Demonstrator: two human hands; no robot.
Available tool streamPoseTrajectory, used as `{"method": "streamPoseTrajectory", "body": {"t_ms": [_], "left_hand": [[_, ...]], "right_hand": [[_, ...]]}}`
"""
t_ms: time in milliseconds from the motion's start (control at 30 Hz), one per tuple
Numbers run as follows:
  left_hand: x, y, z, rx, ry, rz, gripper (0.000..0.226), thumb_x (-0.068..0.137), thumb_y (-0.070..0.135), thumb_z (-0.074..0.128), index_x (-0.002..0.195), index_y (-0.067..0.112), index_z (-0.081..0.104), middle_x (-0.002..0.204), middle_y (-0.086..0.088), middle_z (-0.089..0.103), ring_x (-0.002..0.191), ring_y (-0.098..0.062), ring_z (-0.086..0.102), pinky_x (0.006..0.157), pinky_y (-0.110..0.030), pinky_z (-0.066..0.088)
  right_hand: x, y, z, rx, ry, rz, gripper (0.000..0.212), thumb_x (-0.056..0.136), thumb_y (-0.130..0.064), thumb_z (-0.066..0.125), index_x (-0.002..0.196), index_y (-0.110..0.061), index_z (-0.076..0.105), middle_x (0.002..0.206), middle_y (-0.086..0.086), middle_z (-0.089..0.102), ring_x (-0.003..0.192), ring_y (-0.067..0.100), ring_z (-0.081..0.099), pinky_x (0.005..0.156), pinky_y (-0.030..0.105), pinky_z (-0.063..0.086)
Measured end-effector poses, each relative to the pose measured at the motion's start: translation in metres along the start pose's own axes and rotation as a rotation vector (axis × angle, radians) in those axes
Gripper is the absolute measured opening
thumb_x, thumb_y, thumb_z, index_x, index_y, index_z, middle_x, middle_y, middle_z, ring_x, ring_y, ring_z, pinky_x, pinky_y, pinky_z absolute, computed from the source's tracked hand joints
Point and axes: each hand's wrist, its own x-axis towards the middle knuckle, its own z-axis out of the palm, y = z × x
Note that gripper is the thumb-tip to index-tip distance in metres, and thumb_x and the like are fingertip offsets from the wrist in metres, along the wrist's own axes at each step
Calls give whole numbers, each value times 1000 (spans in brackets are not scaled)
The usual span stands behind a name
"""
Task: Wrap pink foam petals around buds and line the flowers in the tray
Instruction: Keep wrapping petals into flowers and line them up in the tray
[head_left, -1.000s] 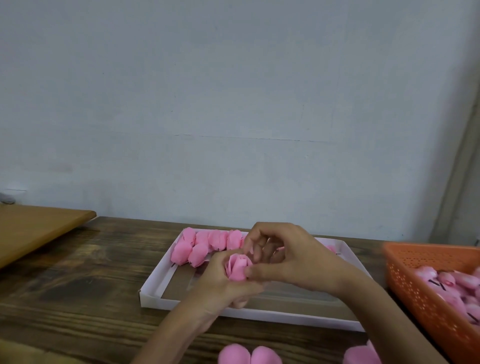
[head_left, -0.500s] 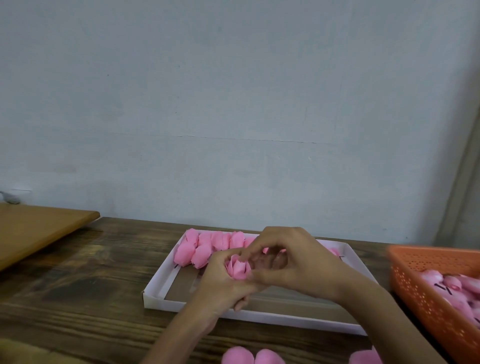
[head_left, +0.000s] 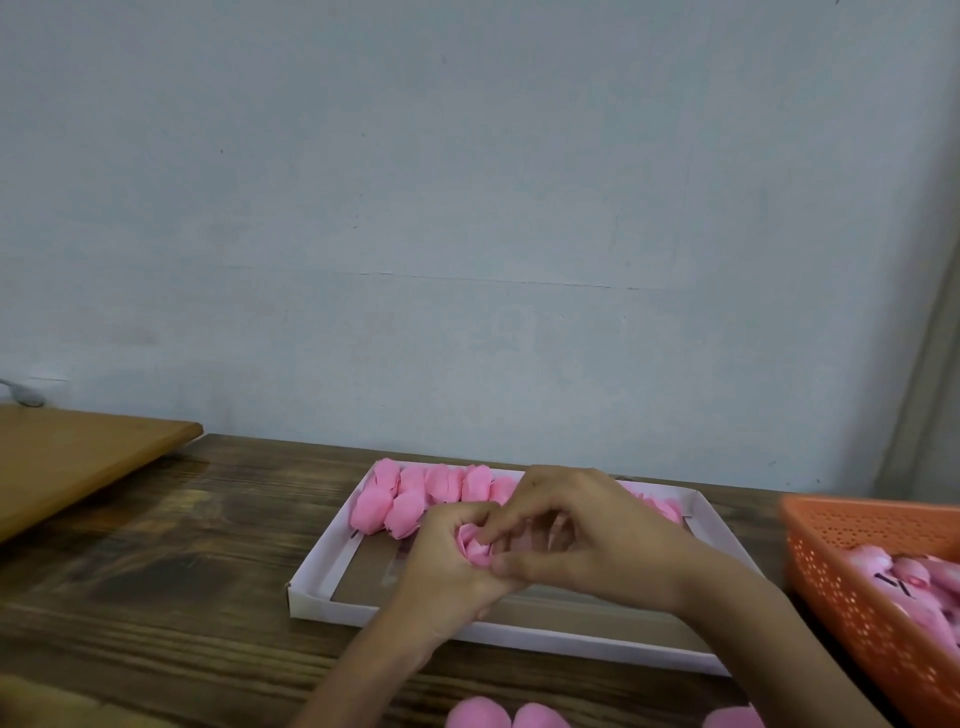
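A pink foam flower (head_left: 474, 545) is held above the white tray (head_left: 318, 566). My left hand (head_left: 447, 566) grips it from the left and below. My right hand (head_left: 576, 535) curls over it from the right, thumb and fingertips pinching its petals. Several finished pink flowers (head_left: 415, 493) line the tray's far edge, some hidden behind my right hand. Most of the held flower is covered by fingers.
An orange perforated basket (head_left: 831, 561) with pink buds (head_left: 904, 577) stands at the right. Loose pink petals (head_left: 498, 716) lie at the near edge of the dark wooden table (head_left: 171, 571). A lighter wooden board (head_left: 78, 457) sits at the far left.
Both hands stay on the flower above the tray. My right fingers have closed lower over it, covering more of the pink foam. The view has shifted slightly.
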Motion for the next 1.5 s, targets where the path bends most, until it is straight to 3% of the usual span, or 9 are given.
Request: {"method": "streamPoseTrajectory", "body": {"t_ms": [300, 467, 567, 667, 800, 1000, 1133, 1333, 1500], "left_hand": [[2, 1, 0, -61, 116, -97, 19, 58, 30, 81, 69, 19, 69, 44, 1, 48, 33, -10, 38, 38, -17, 30], [1, 1, 1, -75, 161, -137, 26, 54, 32, 75, 68, 14, 63, 46, 1, 47, 35, -10, 37, 39, -16, 29], [2, 7, 2, -203, 221, -188, 34, 59, 33, 80, 74, 6, 66, 45, -2, 42, 39, -14, 35, 45, -22, 26], [8, 8, -1, -551, 368, -276, 49, 61, 21, 94, 63, 13, 46, 58, -9, 46, 59, -23, 50, 54, -29, 40], [9, 10, -5, -807, 417, -357, 39, 74, 32, 81, 74, 13, 48, 97, -18, 45, 94, -34, 51, 83, -46, 48], [5, 17, 8, -837, 414, -414, 54, 54, 41, 89, 93, 9, 70, 75, -10, 68, 60, -20, 69, 53, -29, 59], [4, 16, 2, -759, 278, -373, 40, 64, 41, 85, 88, 11, 75, 101, -18, 73, 78, -25, 71, 65, -32, 57], [-3, 20, -7, -497, 112, -318, 37, 65, 55, 87, 81, 23, 77, 108, -14, 78, 64, -14, 69, 49, -23, 31], [-3, 20, -10, -485, 142, -308, 60, 58, 62, 91, 81, 11, 69, 112, -20, 76, 91, -26, 75, 59, -27, 56]], "right_hand": [[2, -1, 2, -2, 69, -31, 21, 91, -35, 78, 111, -43, 78, 98, -12, 66, 92, 6, 63, 74, 12, 45], [4, 0, 8, -79, 22, -23, 24, 95, -45, 69, 118, -51, 73, 101, -16, 55, 93, 3, 59, 75, 9, 42], [5, -1, 17, 171, 144, 66, 22, 90, -52, 69, 111, -52, 72, 107, -13, 60, 96, 8, 64, 82, 19, 51], [11, -5, 34, 524, 266, 257, 30, 82, -37, 82, 107, -38, 66, 105, -8, 69, 94, 14, 72, 87, 43, 61], [16, -11, 61, 445, 307, 332, 41, 75, -32, 90, 104, -30, 61, 98, -25, 70, 91, 0, 71, 81, 24, 59], [16, -16, 90, 272, 431, 268, 24, 85, -26, 78, 107, -24, 71, 94, -15, 75, 87, 5, 70, 80, 33, 58], [21, -14, 79, 666, 384, 331, 9, 94, -17, 70, 101, -16, 76, 88, -5, 77, 81, 10, 71, 77, 29, 56], [26, -26, 77, 1212, 265, 565, 25, 104, -21, 56, 110, -5, 73, 73, 8, 59, 61, 17, 54, 55, 28, 46], [27, -34, 78, 1399, 155, 564, 27, 104, -27, 59, 115, -6, 73, 74, 12, 62, 61, 20, 57, 55, 29, 46]]}}
